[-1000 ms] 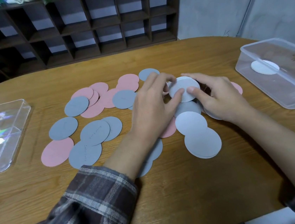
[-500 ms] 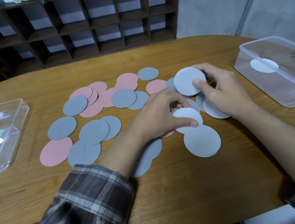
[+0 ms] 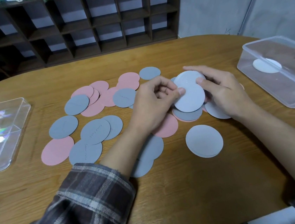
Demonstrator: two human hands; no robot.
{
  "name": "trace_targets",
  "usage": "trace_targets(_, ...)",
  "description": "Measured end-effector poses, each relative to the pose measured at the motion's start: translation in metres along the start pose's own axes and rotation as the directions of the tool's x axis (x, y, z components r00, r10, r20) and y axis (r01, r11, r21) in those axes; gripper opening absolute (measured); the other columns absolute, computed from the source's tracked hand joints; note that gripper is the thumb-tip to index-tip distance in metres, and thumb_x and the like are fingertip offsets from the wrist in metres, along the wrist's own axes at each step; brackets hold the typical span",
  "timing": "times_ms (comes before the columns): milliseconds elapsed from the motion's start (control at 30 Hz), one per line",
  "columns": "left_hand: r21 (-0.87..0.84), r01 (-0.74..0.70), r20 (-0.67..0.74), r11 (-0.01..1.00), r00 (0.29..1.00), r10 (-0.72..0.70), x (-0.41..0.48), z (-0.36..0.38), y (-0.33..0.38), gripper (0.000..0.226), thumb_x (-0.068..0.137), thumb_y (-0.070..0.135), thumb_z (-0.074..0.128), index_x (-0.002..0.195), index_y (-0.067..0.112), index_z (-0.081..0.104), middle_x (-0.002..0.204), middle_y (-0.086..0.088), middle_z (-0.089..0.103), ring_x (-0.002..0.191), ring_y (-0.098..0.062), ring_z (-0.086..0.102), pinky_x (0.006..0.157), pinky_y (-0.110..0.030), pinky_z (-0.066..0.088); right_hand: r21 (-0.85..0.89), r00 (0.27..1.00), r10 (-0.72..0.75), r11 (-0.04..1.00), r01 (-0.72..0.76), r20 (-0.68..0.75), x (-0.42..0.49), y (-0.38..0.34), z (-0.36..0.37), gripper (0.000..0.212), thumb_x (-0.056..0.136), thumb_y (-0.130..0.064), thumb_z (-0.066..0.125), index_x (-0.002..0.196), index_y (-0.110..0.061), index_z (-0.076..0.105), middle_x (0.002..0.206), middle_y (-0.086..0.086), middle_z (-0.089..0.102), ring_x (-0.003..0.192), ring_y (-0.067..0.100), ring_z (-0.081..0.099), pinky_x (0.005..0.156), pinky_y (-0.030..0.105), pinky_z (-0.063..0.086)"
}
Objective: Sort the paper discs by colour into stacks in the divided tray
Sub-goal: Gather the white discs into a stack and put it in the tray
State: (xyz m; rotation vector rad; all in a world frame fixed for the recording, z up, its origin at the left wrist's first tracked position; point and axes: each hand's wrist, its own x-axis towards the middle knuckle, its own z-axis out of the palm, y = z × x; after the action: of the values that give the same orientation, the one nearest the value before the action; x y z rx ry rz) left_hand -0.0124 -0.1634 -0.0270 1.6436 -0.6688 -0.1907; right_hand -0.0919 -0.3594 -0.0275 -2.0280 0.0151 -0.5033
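Note:
Pink discs (image 3: 57, 151) and grey-blue discs (image 3: 63, 127) lie scattered over the middle of the wooden table (image 3: 188, 190). My left hand (image 3: 151, 107) pinches a pale white disc (image 3: 190, 98) at its left edge and holds it above the pile. My right hand (image 3: 221, 92) holds another white disc (image 3: 187, 78) just behind it, thumb on its face. The two held discs overlap. A small stack of white discs (image 3: 204, 141) lies on the table in front of my hands. The clear divided tray (image 3: 12, 142) sits at the far left, with no discs visible in it.
A clear plastic box (image 3: 261, 84) at the right holds a white disc (image 3: 267, 65). Dark wooden shelving (image 3: 78, 27) stands behind the table. Another white disc (image 3: 214, 112) lies under my right palm. Plaid sleeves cover both forearms.
My left hand lifted a white disc off the table and brought it up to the white disc in my right hand. A pink disc beneath is now uncovered.

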Motion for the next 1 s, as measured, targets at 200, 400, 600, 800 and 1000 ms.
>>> trace_targets(200,0.113,0.026,-0.127,0.993,0.992,-0.012,-0.004,0.005,-0.001,0.019,0.089,0.021,0.082,0.084,0.013,0.066,0.077,-0.01,0.072,0.069,-0.029,0.071,0.07,-0.04,0.062,0.001,0.998,0.021,1.0,-0.021,0.058,-0.002,-0.004,0.0,0.036,0.108,-0.027,0.043,0.134,-0.039,0.065,0.071,0.011,0.058,0.067,0.023,0.057,0.062,0.038,0.05)
trace_targets(400,0.289,-0.055,-0.152,0.956,0.983,0.103,-0.007,0.007,0.003,0.026,0.089,0.029,0.081,0.079,0.013,0.063,0.069,0.002,0.066,0.06,-0.009,0.06,0.061,-0.025,0.052,-0.287,0.993,-0.037,0.956,0.068,0.114,-0.005,-0.005,0.002,0.044,0.105,-0.026,0.056,0.148,-0.037,0.053,0.085,-0.017,0.069,0.071,0.009,0.061,0.064,0.025,0.046)
trace_targets(600,0.382,-0.189,0.364,0.905,0.93,0.041,-0.017,0.011,0.016,0.03,0.075,0.046,0.092,0.083,0.022,0.076,0.076,0.004,0.067,0.065,-0.005,0.055,0.063,-0.018,0.044,-0.347,0.997,-0.05,0.935,0.069,0.062,-0.004,-0.005,0.0,0.041,0.105,-0.021,0.054,0.145,-0.031,0.056,0.077,-0.004,0.064,0.065,0.007,0.054,0.061,0.014,0.037)
trace_targets(800,0.492,-0.283,0.547,0.823,0.836,-0.04,-0.018,0.008,0.02,0.055,0.063,0.059,0.092,0.114,0.044,0.077,0.098,0.011,0.055,0.095,-0.006,0.051,0.073,-0.02,0.037,-0.332,0.998,-0.043,0.941,0.058,0.052,-0.004,-0.006,0.0,0.04,0.105,-0.019,0.054,0.144,-0.03,0.058,0.089,0.002,0.07,0.073,0.014,0.057,0.066,0.018,0.042)
trace_targets(1000,0.455,-0.241,0.551,0.857,0.832,-0.059,-0.017,0.009,0.021,0.038,0.067,0.047,0.095,0.101,0.038,0.079,0.098,0.015,0.058,0.091,-0.001,0.052,0.072,-0.014,0.037,-0.346,0.998,-0.042,0.937,0.054,0.044,-0.004,-0.01,0.001,0.04,0.105,-0.016,0.054,0.142,-0.029,0.06,0.096,-0.002,0.071,0.079,0.013,0.059,0.068,0.009,0.039)
